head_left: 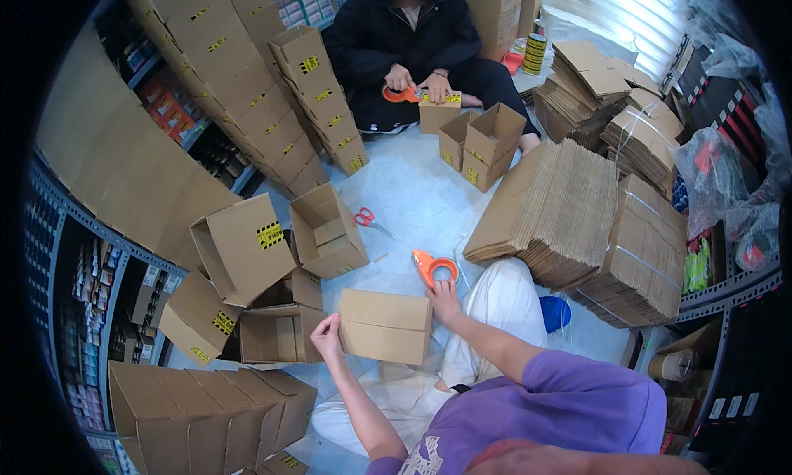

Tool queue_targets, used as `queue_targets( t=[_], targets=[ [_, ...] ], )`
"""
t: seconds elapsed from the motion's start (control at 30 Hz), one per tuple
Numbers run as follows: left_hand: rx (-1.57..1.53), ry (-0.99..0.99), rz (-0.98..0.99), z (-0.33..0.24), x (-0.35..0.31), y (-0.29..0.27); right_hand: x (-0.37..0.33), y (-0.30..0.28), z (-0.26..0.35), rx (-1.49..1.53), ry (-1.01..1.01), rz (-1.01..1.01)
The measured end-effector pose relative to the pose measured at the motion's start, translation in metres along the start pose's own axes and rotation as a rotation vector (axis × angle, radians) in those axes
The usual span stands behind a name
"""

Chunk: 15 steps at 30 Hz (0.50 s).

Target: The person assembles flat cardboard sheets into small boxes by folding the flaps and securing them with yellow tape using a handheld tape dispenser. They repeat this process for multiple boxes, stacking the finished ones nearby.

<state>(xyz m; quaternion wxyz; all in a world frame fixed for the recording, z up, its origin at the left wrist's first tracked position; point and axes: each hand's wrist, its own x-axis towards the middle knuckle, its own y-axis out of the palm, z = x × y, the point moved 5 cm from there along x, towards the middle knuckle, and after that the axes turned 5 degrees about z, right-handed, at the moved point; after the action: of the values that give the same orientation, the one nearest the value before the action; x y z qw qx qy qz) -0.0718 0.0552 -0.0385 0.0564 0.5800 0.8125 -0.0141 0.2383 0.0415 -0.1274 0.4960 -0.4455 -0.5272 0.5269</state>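
Observation:
A closed cardboard box (pixel 384 317) lies in front of me by my lap, with a seam running across its top. Curled at its left edge is my left hand (pixel 327 335), fingers pressed together; what they hold, if anything, does not show. My right hand (pixel 445 302), just past the box's right side, is closed on an orange tape dispenser (pixel 431 267). Red-handled scissors (pixel 368 219) lie on the floor beyond the box.
Open boxes (pixel 328 232) crowd the left, and nested boxes (pixel 206 413) stand lower left. Flat cardboard stacks (pixel 561 203) fill the right. Across from me, a person (pixel 404 46) tapes a box (pixel 440 116) with an orange dispenser. Tall box stacks (pixel 223 63) and shelving flank the floor.

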Motion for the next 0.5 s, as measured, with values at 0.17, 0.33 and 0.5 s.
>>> queue_targets(
  t=[0.17, 0.33, 0.5],
  targets=[
    [-0.031, 0.006, 0.033, -0.003, -0.001, 0.009, 0.001, 0.010, -0.010, -0.002, -0.005, 0.068],
    [-0.012, 0.000, 0.012, 0.001, 0.000, -0.001, 0.000, 0.006, -0.002, 0.013, -0.032, 0.049],
    [-0.035, -0.025, 0.015, 0.000, 0.002, 0.002, 0.002, 0.002, -0.003, -0.005, -0.012, 0.016]
  ],
)
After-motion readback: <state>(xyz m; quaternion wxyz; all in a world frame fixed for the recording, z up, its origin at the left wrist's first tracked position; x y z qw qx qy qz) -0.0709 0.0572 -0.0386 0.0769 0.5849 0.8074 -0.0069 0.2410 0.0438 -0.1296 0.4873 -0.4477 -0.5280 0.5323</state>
